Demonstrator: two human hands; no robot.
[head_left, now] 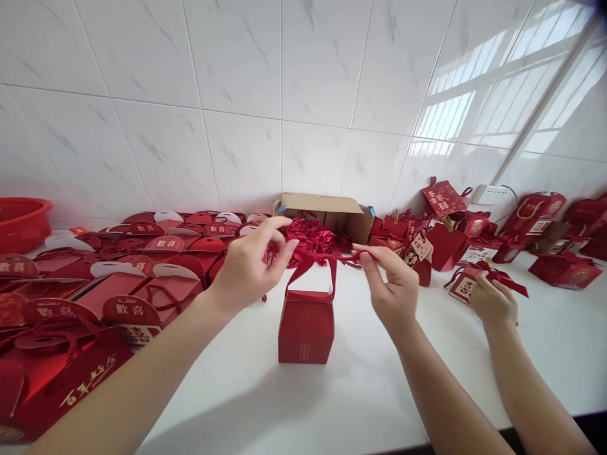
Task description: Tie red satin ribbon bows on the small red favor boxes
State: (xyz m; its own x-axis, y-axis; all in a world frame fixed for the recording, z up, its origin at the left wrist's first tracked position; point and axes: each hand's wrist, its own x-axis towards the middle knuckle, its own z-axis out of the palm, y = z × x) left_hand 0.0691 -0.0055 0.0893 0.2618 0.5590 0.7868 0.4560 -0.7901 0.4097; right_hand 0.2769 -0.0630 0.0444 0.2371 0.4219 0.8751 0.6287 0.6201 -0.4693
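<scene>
A small red gift box (306, 332) stands upright on the white table in front of me, with a red ribbon (332, 268) rising from its top. My right hand (391, 284) pinches the ribbon's end between thumb and fingertips, drawing it out to the right above the box. To the upper left of the box is my left hand (258, 259), its thumb and index finger apart with nothing visible between them. Behind the hands, a heap of red ribbons (310, 237) spills from an open cardboard box (322, 202).
Rows of red handled boxes (164, 243) crowd the left side, beside a red basin (23, 221). On the right, another person's hand (496, 300) is at a ribboned box (462, 287). More red boxes (448, 243) and a white power strip (490, 194) line the tiled wall.
</scene>
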